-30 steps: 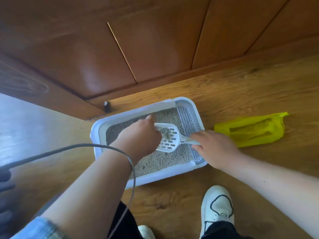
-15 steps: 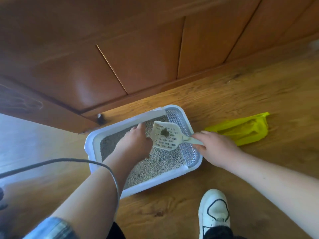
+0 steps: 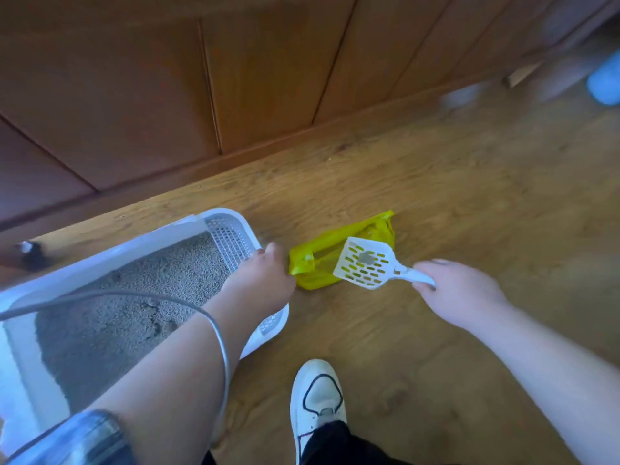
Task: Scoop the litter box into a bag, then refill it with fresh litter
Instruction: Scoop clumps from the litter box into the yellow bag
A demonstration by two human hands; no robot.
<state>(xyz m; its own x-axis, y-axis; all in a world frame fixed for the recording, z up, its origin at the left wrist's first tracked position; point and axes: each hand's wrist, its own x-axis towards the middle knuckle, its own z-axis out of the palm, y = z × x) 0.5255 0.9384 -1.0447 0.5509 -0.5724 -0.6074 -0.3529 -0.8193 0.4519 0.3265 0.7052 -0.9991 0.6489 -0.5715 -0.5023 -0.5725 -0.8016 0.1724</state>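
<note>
While handle-right, scoop head toward bag.

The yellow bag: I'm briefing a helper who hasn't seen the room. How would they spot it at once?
Start at the white rectangular plastic litter box on the wooden floor. Just right of its grated end lies the crumpled yellow plastic bag, flat on the boards, with the white slotted plastic scoop in the right hand hovering over it. It is the only bright yellow thing there.

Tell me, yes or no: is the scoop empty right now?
No: the scoop, held by the right hand over the yellow bag, carries a grey clump.
</note>
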